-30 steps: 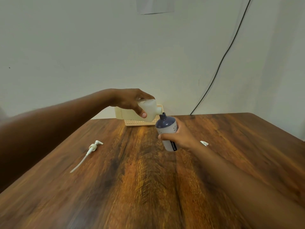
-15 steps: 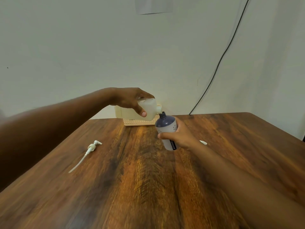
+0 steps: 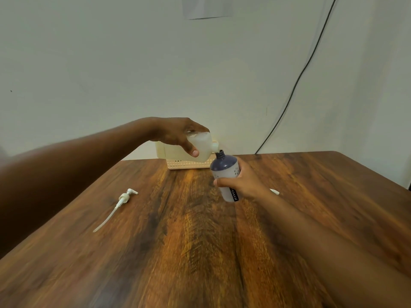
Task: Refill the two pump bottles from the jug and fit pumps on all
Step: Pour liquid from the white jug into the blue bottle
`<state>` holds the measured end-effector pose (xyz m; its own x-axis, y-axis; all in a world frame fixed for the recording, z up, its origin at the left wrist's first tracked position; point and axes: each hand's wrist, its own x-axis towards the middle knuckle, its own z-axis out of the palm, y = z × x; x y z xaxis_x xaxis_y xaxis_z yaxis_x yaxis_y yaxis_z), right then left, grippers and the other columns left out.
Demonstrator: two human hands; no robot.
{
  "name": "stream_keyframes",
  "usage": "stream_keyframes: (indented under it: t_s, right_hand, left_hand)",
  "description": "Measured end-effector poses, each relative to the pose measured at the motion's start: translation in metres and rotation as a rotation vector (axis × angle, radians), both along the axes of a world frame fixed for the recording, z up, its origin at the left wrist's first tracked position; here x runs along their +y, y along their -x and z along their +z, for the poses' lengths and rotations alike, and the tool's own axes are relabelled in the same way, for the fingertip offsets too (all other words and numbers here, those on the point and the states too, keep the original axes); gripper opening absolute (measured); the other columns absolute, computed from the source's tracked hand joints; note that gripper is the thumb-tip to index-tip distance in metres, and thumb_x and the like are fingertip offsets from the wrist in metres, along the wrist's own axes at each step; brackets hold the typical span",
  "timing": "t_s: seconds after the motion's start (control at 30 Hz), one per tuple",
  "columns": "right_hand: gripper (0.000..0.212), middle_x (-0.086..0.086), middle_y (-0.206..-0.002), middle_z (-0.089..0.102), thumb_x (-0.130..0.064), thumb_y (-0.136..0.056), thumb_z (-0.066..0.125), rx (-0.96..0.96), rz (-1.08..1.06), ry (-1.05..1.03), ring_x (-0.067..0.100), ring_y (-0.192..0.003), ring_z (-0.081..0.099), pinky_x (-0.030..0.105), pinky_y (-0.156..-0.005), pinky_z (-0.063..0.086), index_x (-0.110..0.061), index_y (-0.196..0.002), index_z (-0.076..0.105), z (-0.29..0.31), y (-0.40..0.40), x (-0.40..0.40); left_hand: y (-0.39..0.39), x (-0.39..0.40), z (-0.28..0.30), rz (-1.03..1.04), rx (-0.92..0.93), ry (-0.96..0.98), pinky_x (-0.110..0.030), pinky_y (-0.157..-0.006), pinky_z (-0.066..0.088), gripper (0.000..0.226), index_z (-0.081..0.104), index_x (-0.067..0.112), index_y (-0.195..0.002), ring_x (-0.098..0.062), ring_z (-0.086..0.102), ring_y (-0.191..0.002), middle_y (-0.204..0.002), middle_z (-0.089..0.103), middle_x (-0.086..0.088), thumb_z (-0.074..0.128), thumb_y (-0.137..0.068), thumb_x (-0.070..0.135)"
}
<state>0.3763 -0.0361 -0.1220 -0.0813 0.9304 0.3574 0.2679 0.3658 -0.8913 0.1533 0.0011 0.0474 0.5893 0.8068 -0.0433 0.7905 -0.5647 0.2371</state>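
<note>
The left hand [image 3: 175,133] gripped the tipped jug [image 3: 184,150], spout at the mouth of the bottle [image 3: 225,174] clasped by the right hand [image 3: 243,183] above the worktop [image 3: 200,252].

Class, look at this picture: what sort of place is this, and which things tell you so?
Probably a plain room at home: a wooden table against a bare painted wall, with a black cable running down it.

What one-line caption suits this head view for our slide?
Left hand tips the jug to the mouth of the bottle held by the right hand; a pump lies on the table.
</note>
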Motion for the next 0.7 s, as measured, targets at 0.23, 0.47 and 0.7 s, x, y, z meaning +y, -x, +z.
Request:
stream_keyframes:
  t_s: [0.23,0.47,0.7]
  right_hand:
    - [0.060,-0.007,-0.106,0.068,-0.023,-0.067,0.092,-0.002,-0.003,-0.006,0.010,-0.092,0.065,0.020,-0.069,0.050,-0.036,-0.113,0.056,0.000,0.003,0.001]
    - [0.064,-0.004,-0.105,0.069,-0.019,-0.067,0.093,0.001,0.001,-0.002,0.010,-0.090,0.066,0.018,-0.066,0.051,-0.025,-0.121,0.058,0.001,0.007,0.002]
    - [0.067,-0.009,-0.107,0.067,-0.021,-0.067,0.093,-0.011,-0.010,0.004,0.007,-0.090,0.065,0.015,-0.066,0.050,-0.028,-0.122,0.055,0.003,0.010,0.003]
  left_hand:
    - [0.003,-0.001,0.000,0.004,0.006,-0.002,-0.041,-0.107,0.050,0.074,0.046,0.027,-0.154,-0.024,0.053,-0.125,-0.144,0.056,-0.001,0.079,-0.088,0.034]
    - [0.009,0.001,0.001,0.010,0.006,0.001,-0.044,-0.108,0.050,0.073,0.048,0.029,-0.152,-0.025,0.053,-0.125,-0.141,0.057,0.001,0.081,-0.088,0.034]
    - [0.012,0.004,0.004,0.008,0.018,-0.004,-0.037,-0.099,0.051,0.072,0.047,0.029,-0.152,-0.023,0.054,-0.122,-0.139,0.057,0.002,0.080,-0.088,0.035]
